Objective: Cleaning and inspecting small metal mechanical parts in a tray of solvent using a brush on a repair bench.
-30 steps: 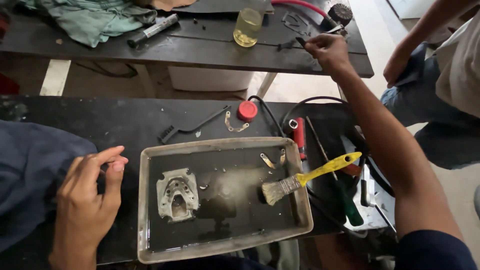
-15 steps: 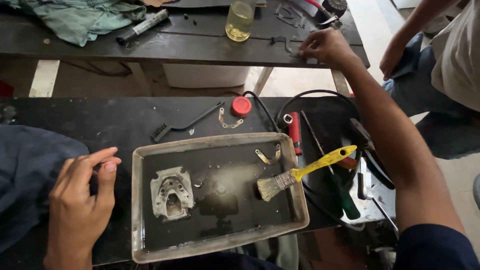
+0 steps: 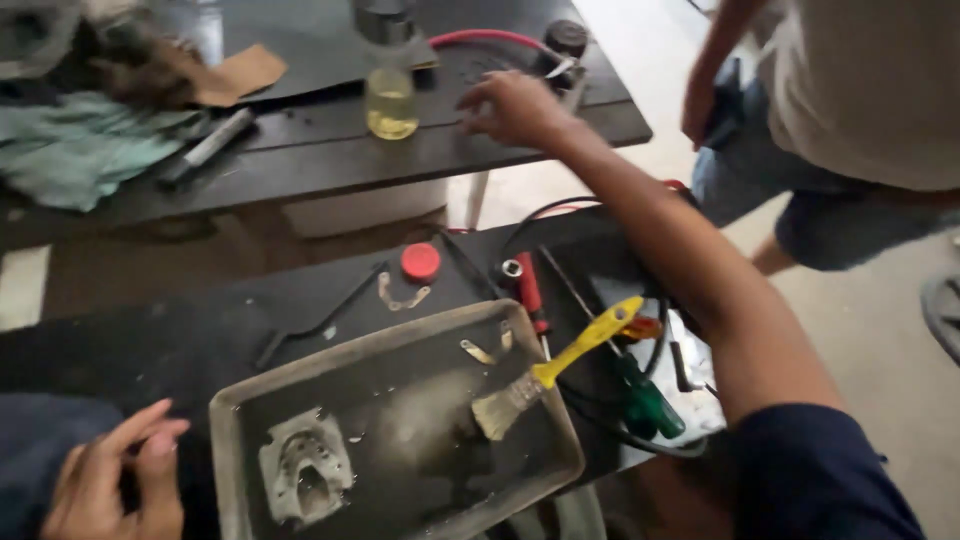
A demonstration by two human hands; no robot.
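- A dark surface (image 3: 120, 340) fills the lower left and middle of the frame; a second dark surface (image 3: 330, 160) runs across the top.
- A grey metal tray (image 3: 560, 440) sits at lower centre on the near surface, holding dark liquid.
- A teal cloth (image 3: 80, 150) lies bunched at upper left.
- Another person in a pale shirt and blue shorts (image 3: 850, 100) stands at upper right.
- The right hand (image 3: 515, 108) reaches up to the far surface at top centre, fingers spread and grasping nothing, just right of a glass jar of yellow liquid (image 3: 390, 105).
- The left hand (image 3: 115, 480) rests at lower left, loosely curled and empty, just beside the tray's left rim.
- A pale metal engine part (image 3: 300, 475) lies in the tray's lower left, near the left hand and well apart from the right hand.
- A yellow-handled brush (image 3: 555, 365) leans over the tray's right rim, bristles inside.
- A green-handled screwdriver (image 3: 648, 400) lies right of the tray.
- A red cap (image 3: 420, 262) sits above the tray.
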